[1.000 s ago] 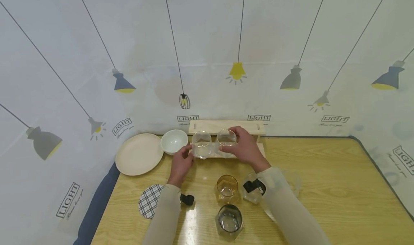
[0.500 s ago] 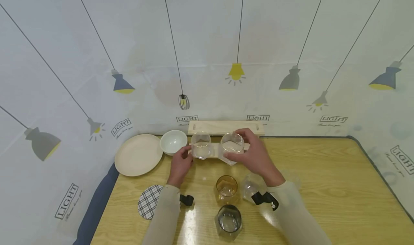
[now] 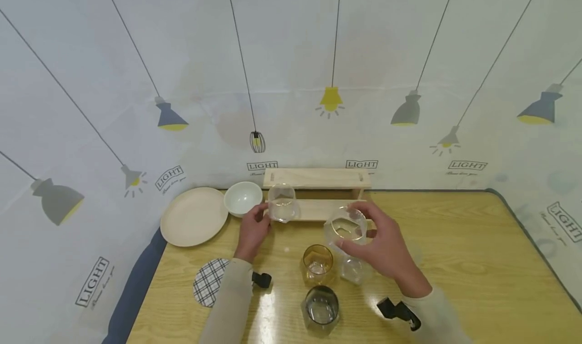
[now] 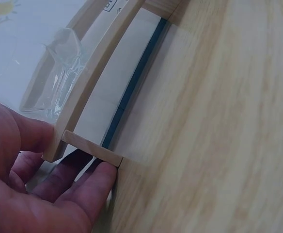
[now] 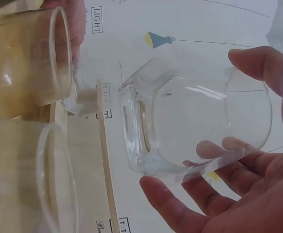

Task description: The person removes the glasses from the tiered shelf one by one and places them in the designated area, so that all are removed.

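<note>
My left hand (image 3: 254,230) grips the left end of a two-tier wooden rack (image 3: 318,210). In the left wrist view, the thumb lies near the upper board (image 4: 95,80) and the fingertips (image 4: 105,174) touch the end piece. One clear drinking glass (image 3: 283,205) stands on the rack beside that hand. My right hand (image 3: 386,245) holds another clear faceted glass (image 5: 180,116) between thumb and fingers, above the table and in front of the rack. Under it stands a third clear glass (image 3: 352,269), partly covered by the hand.
An amber glass (image 3: 317,268) and a grey glass (image 3: 322,307) stand on the table nearer the front. Left of the rack are a pale bowl (image 3: 243,198) and a beige plate (image 3: 194,217). A checked coaster (image 3: 210,283) lies by the left sleeve. A printed backdrop (image 3: 291,106) rises behind.
My right hand has lifted its clear glass off the rack and brought it right and toward the front. The left hand stays at the rack's left end.
</note>
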`<state>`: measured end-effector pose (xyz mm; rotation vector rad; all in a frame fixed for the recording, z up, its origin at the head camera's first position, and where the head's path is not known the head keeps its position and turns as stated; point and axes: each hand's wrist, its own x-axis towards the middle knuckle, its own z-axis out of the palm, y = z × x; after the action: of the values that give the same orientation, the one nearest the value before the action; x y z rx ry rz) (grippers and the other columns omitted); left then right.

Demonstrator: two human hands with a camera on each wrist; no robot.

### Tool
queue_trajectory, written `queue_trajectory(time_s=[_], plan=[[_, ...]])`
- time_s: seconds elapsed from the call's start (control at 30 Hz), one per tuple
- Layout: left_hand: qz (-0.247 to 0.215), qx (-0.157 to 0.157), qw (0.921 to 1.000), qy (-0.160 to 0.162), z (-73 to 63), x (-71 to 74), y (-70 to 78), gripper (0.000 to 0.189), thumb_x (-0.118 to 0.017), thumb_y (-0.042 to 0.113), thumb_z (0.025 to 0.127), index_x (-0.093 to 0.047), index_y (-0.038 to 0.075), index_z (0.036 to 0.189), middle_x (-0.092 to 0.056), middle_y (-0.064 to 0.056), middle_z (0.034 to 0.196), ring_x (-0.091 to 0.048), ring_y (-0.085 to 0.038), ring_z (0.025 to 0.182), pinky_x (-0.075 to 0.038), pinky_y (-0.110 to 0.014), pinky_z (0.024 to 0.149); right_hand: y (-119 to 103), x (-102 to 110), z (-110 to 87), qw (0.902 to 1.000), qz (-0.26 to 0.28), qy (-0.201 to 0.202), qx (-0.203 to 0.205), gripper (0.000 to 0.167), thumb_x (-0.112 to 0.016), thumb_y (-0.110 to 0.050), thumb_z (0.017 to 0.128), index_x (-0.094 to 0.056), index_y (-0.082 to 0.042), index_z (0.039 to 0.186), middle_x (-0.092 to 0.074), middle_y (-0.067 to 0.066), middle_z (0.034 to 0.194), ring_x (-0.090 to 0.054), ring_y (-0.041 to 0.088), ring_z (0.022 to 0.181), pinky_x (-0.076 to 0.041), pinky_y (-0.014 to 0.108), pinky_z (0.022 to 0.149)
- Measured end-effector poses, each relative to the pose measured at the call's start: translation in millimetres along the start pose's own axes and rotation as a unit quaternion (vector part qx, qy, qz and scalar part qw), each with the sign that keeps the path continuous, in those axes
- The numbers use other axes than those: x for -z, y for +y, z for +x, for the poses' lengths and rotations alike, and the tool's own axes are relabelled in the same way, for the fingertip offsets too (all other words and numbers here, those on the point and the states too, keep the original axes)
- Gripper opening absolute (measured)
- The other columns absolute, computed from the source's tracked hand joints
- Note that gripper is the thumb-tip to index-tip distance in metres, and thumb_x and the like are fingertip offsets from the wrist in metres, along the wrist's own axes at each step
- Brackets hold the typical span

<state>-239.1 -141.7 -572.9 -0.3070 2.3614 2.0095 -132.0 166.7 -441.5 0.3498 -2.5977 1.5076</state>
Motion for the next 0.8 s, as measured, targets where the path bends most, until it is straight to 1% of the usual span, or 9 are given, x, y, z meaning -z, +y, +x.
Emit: queue_trajectory(time_s=[0.07,0.13,0.23,0.3,0.37,0.43,0.57,0.7,0.8], plan=[[0.000,-0.001,1.0000,0.001,0.5,0.3,-0.2,0.034,-0.061,0.012,0.105,-0.069,0.012,0.138,-0.060,-0.015,0.152,-0.067,-0.023,0.106,-0.061,-0.029,0.079,1,4,-9.8,1.0000,-0.005,0.004,0.006,0.065,-0.094,-0.029,0.080,-0.061,-0.022,0.137,-0.066,-0.001,0.137,-0.057,0.020,0.128,-0.059,0.037,0.083],[0.000,-0.001,1.0000,0.001,1.2,0.8,-0.8,0.034,-0.060,0.012,0.105,-0.069,0.012,0.138,-0.058,-0.014,0.155,-0.067,-0.025,0.113,-0.061,-0.029,0.080,3,7,-19.4,0.9998,-0.005,0.008,0.017,0.065,-0.094,-0.025,0.080,-0.062,-0.021,0.137,-0.067,0.000,0.134,-0.058,0.018,0.125,-0.061,0.035,0.083],[-0.002,0.002,1.0000,0.000,2.5,1.3,-2.0,0.035,-0.060,0.013,0.105,-0.068,0.013,0.139,-0.053,-0.013,0.160,-0.063,-0.029,0.127,-0.061,-0.031,0.084,7,10,-33.2,0.9995,0.006,0.009,0.031,0.066,-0.094,-0.019,0.079,-0.062,-0.018,0.137,-0.068,0.003,0.129,-0.061,0.012,0.116,-0.064,0.033,0.080],[-0.002,0.004,1.0000,-0.002,2.8,1.3,-2.4,0.036,-0.060,0.014,0.105,-0.067,0.014,0.140,-0.051,-0.012,0.162,-0.061,-0.030,0.132,-0.062,-0.031,0.085,10,11,-42.6,0.9991,0.010,0.011,0.040,0.067,-0.094,-0.015,0.078,-0.062,-0.016,0.136,-0.069,0.003,0.125,-0.062,0.009,0.109,-0.064,0.032,0.078],[-0.002,0.005,1.0000,-0.002,2.6,1.1,-2.7,0.036,-0.060,0.014,0.105,-0.067,0.014,0.140,-0.051,-0.012,0.162,-0.062,-0.030,0.131,-0.062,-0.032,0.086,12,12,-52.1,0.9990,0.010,0.014,0.042,0.067,-0.095,-0.014,0.076,-0.063,-0.014,0.135,-0.070,0.003,0.123,-0.064,0.009,0.105,-0.064,0.032,0.077],[-0.001,0.006,1.0000,-0.002,2.1,0.8,-2.6,0.036,-0.060,0.014,0.105,-0.067,0.014,0.140,-0.052,-0.013,0.161,-0.064,-0.030,0.127,-0.062,-0.032,0.086,15,11,-61.8,0.9991,0.004,0.018,0.038,0.067,-0.096,-0.014,0.075,-0.064,-0.014,0.134,-0.070,0.002,0.122,-0.064,0.011,0.104,-0.063,0.031,0.076],[0.000,0.009,1.0000,0.000,1.8,0.8,-3.2,0.036,-0.060,0.014,0.105,-0.067,0.015,0.140,-0.055,-0.014,0.159,-0.065,-0.030,0.124,-0.062,-0.033,0.087,19,11,-79.3,0.9998,-0.003,0.017,0.012,0.068,-0.098,-0.019,0.074,-0.064,-0.017,0.133,-0.070,0.000,0.124,-0.066,0.015,0.102,-0.063,0.031,0.078],[0.000,0.013,0.9999,-0.001,2.7,0.8,-4.1,0.036,-0.061,0.014,0.105,-0.067,0.016,0.140,-0.056,-0.015,0.157,-0.064,-0.030,0.126,-0.063,-0.033,0.087,25,10,-94.0,0.9999,-0.005,0.006,-0.015,0.069,-0.098,-0.022,0.075,-0.062,-0.021,0.134,-0.068,-0.001,0.127,-0.066,0.014,0.105,-0.064,0.031,0.080],[0.001,0.009,1.0000,-0.001,3.0,0.6,-3.5,0.036,-0.061,0.016,0.105,-0.067,0.016,0.140,-0.058,-0.016,0.155,-0.065,-0.029,0.123,-0.063,-0.033,0.087,30,8,-103.4,0.9995,0.006,-0.007,-0.030,0.068,-0.096,-0.021,0.079,-0.060,-0.021,0.136,-0.066,0.000,0.132,-0.065,0.014,0.111,-0.064,0.032,0.082]])
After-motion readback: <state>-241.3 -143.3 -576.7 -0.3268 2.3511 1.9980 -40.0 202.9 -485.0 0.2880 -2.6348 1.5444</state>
